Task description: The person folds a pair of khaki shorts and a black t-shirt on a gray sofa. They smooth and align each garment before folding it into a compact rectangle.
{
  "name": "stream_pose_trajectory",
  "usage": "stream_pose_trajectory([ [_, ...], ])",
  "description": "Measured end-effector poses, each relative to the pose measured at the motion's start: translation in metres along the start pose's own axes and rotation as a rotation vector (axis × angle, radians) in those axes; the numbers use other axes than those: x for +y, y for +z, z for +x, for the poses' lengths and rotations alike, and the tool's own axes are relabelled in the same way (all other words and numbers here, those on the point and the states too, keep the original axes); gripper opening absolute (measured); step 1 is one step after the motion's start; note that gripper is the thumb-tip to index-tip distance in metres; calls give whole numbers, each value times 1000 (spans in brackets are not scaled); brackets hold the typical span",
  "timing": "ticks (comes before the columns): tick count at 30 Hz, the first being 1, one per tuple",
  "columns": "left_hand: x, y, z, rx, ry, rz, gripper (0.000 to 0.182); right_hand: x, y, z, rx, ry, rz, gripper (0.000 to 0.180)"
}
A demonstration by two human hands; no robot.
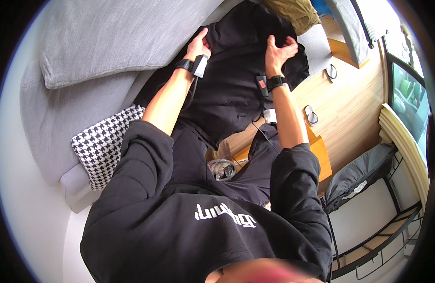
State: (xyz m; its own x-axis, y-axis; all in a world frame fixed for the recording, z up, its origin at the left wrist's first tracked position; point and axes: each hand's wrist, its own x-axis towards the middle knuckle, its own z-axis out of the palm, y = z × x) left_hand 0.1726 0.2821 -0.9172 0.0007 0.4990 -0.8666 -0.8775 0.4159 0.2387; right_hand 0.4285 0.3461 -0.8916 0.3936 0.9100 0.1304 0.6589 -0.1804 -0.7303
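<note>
A large black garment (224, 85) lies spread over the grey sofa seat before me, its lower part reaching toward my lap. At its upper left edge, my left hand (200, 44) touches the dark cloth, thumb up and fingers curled; whether it grips the cloth is unclear. My right hand (282, 51) is over the garment's right part, thumb and fingers apart and bent, with no cloth plainly between them. Each wrist wears a black strap with a small cabled device.
Grey cushions (107, 39) and a houndstooth pillow (107, 145) are at left. A brown cloth (295, 14) lies at the top. Flip-flops (311, 116) rest on the wooden floor at right. A round bin (222, 169) stands between my legs, near an orange-yellow wooden edge (320, 155).
</note>
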Motion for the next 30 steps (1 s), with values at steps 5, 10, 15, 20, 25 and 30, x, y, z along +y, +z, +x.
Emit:
stream_pose_trajectory([
  [5,15,-11,-2,21,-129,310,50,24,-12,99,2,232,-103,96],
  [10,21,-11,1,44,-144,281,51,49,4,195,-882,672,150,83],
  [15,18,-12,1,43,-96,340,50,76,9,221,-493,730,446,61],
  [20,17,-17,3,65,-75,336,43,67,-14,209,-120,342,-89,63],
  [25,-2,-20,-2,40,88,366,38,25,-25,128,-255,-319,67,31],
  [30,-19,-30,-19,47,214,491,43,-24,12,35,-788,-217,145,49],
])
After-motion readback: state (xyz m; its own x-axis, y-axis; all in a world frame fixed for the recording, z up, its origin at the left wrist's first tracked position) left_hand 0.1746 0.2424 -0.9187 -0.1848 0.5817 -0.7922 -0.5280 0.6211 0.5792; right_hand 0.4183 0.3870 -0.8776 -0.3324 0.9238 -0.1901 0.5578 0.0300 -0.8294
